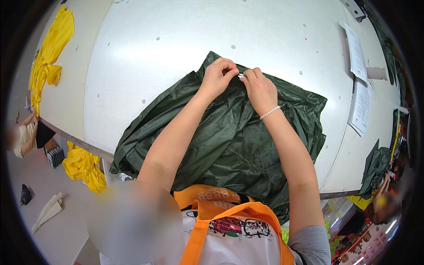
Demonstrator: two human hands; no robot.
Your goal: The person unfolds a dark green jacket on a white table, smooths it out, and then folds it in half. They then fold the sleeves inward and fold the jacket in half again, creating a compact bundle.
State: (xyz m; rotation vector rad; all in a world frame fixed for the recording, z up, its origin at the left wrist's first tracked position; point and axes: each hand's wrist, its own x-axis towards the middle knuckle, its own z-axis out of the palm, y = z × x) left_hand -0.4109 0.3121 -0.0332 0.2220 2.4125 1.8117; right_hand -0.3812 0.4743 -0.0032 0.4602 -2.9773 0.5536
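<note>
A dark green, shiny garment-like fabric (225, 137) lies spread over the table's front edge and hangs down toward my body. Both my hands meet at its far edge, near the middle. My left hand (218, 77) pinches at the cloth, thumb and forefinger together. Close beside it, my right hand (259, 88) has its fingers closed on a small white piece (241, 75), perhaps a tag or label, that shows between the two hands. What exactly the left fingertips hold is hidden. A beaded bracelet circles my right wrist.
Yellow fabric (57, 33) lies at the table's far left, and more yellow fabric (84, 165) hangs below its edge. Printed sheets (358, 79) lie at the right. Dark green cloth (377, 163) sits at the right edge. Other people work at both sides.
</note>
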